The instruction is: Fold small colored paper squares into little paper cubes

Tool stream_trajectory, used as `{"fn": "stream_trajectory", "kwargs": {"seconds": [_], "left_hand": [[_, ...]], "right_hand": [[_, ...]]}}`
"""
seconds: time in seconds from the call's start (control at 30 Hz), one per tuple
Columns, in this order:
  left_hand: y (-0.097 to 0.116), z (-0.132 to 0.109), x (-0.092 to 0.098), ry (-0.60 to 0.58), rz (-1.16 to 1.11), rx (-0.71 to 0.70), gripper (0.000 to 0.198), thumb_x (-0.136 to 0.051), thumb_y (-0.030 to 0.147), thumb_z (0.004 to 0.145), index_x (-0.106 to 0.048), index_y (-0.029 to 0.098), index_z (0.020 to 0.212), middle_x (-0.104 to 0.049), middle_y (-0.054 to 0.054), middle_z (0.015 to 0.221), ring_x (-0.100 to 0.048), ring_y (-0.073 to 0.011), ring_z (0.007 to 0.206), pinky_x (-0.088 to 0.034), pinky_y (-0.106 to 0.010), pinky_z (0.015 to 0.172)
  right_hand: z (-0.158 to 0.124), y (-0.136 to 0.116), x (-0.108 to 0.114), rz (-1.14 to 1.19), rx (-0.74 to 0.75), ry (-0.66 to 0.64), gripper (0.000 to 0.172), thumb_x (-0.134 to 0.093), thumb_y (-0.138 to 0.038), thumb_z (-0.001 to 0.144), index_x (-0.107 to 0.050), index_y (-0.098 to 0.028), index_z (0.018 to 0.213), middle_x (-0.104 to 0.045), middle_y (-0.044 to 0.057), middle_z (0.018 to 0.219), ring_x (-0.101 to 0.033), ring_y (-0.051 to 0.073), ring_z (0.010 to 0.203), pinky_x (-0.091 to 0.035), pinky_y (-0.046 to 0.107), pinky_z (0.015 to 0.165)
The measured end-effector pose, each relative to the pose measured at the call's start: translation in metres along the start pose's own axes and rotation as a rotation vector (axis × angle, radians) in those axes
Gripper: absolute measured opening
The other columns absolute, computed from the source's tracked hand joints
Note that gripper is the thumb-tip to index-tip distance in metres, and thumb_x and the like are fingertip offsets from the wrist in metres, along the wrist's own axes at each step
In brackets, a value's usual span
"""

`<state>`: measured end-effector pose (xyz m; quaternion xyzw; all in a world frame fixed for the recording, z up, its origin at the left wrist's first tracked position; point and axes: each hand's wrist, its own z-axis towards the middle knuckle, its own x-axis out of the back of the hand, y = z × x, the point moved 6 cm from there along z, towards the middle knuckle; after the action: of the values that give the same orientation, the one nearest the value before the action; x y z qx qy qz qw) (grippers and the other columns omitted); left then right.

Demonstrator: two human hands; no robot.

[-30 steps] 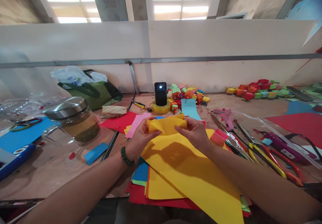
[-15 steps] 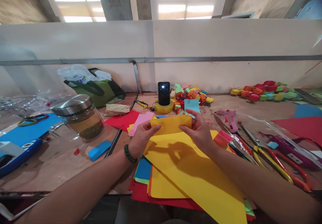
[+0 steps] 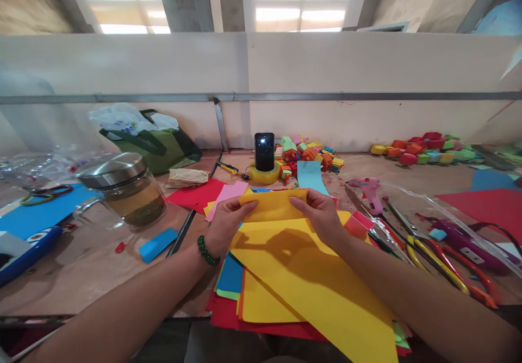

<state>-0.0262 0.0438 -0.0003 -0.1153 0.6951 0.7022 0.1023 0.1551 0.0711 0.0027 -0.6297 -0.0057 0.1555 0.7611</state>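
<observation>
A small folded piece of yellow paper [image 3: 274, 206] is stretched between my two hands in the middle of the view. My left hand [image 3: 228, 216] pinches its left end, thumb on the near face. At the right end, my right hand [image 3: 322, 214] grips it the same way, its fingers tucked behind. Below lies a large yellow sheet [image 3: 310, 276], slanting across a stack of coloured sheets [image 3: 230, 276], with the shadow of my hands on it. Beyond the held piece, a light blue paper strip [image 3: 312, 176] curls up.
On the left stand a glass mug of tea [image 3: 138, 197] and a green bag [image 3: 157, 148]. A phone [image 3: 264, 151] rests on a tape roll [image 3: 264, 174] near folded paper blocks [image 3: 312, 154]. To the right lie a pink glue gun [image 3: 370, 192], scissors [image 3: 432, 243] and a purple glue gun [image 3: 468, 243].
My right hand's fingers, raised above the paper's right end before, have closed down behind it. The paper stays between both hands. The whole view has shifted slightly.
</observation>
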Motion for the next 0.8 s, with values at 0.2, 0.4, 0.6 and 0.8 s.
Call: {"fn": "stream_trajectory", "kwargs": {"seconds": [0.2,0.4,0.6,0.8], "left_hand": [[-0.003,0.003,0.005,0.006,0.056,-0.007,0.047,-0.087,0.046,0.049,-0.075,0.014,0.081,-0.075,-0.006,0.077,-0.069,-0.0234,0.072,-0.056,-0.032,0.066],[-0.012,0.012,0.015,-0.024,0.11,-0.045,0.042,-0.083,0.048,0.057,-0.073,0.015,0.08,-0.073,-0.005,0.077,-0.067,-0.021,0.071,-0.054,-0.03,0.064],[-0.012,0.015,0.021,0.005,0.071,-0.121,0.03,-0.083,0.041,0.06,-0.071,0.016,0.072,-0.07,-0.001,0.072,-0.063,-0.0159,0.069,-0.052,-0.027,0.066],[-0.01,0.012,0.02,0.011,0.026,-0.096,0.029,-0.084,0.04,0.058,-0.072,0.016,0.069,-0.069,-0.001,0.068,-0.061,-0.0145,0.064,-0.049,-0.026,0.062]], "right_hand": [[0.003,0.001,0.006,-0.059,0.041,0.058,0.04,-0.079,-0.055,0.059,-0.064,-0.019,0.068,-0.065,0.0,0.067,-0.059,0.015,0.063,-0.049,0.029,0.06],[0.005,0.007,0.014,-0.043,0.049,0.043,0.037,-0.078,-0.052,0.062,-0.068,-0.019,0.075,-0.066,0.0,0.071,-0.06,0.016,0.067,-0.05,0.03,0.063],[0.004,0.008,0.019,-0.043,0.031,0.072,0.033,-0.078,-0.048,0.064,-0.068,-0.019,0.075,-0.068,0.001,0.074,-0.06,0.015,0.064,-0.048,0.027,0.059],[0.004,0.003,0.015,-0.057,0.038,0.046,0.037,-0.079,-0.052,0.061,-0.068,-0.019,0.074,-0.066,0.001,0.068,-0.061,0.017,0.067,-0.05,0.029,0.063]]}}
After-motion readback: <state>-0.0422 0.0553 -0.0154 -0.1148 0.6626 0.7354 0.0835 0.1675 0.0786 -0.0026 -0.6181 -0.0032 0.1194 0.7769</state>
